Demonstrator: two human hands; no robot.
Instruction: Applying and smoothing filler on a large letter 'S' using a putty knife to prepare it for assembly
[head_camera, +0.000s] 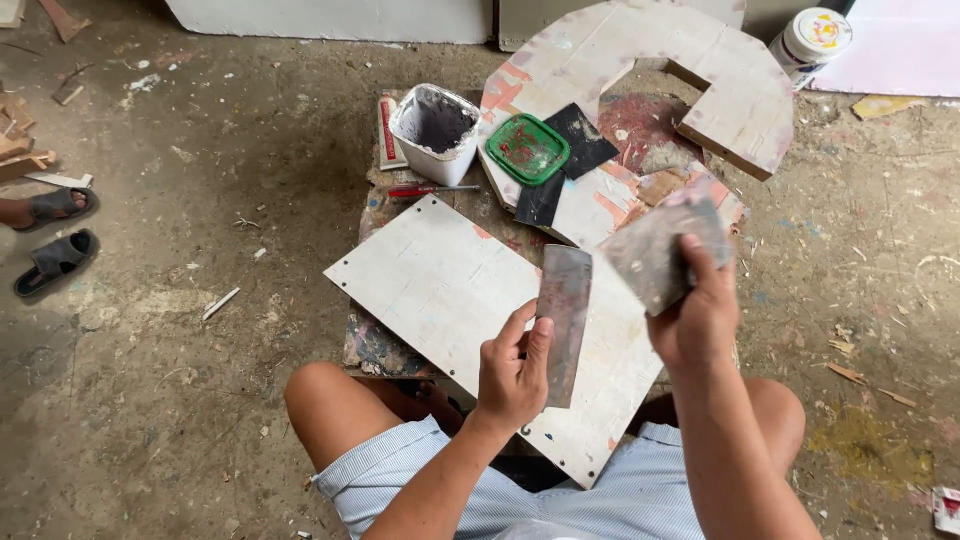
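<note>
On the dusty concrete floor (180, 400) we sat with knees apart, a pale flat board (450, 290) lying across a paint-stained block in front of us. Beyond it rested a large curved wooden cutout (700, 70), whitish with red smears. Our left hand (512, 375) was closed around the lower end of a narrow metal scraper (565, 320), thumb and fingers pinching its edge, the blade standing upright over the board. Our right hand (695, 320) gripped a wider putty knife (660, 250), its grey-coated blade tilted toward the scraper; the two blades were just beside each other, and we could not tell whether they touched. Farther off stood a white square tub (435, 130) holding dark grey paste, and next to it a green lid (528, 150) lay on the cutout with red stains inside. Two black sheets (580, 140) lay partly under that lid. A white jar (812, 40) stood near the cutout's far end. A red-handled tool (425, 190) lay just below the tub. At the left edge, another person's feet in dark sandals (55, 235) rested on the floor, well apart from us.
</note>
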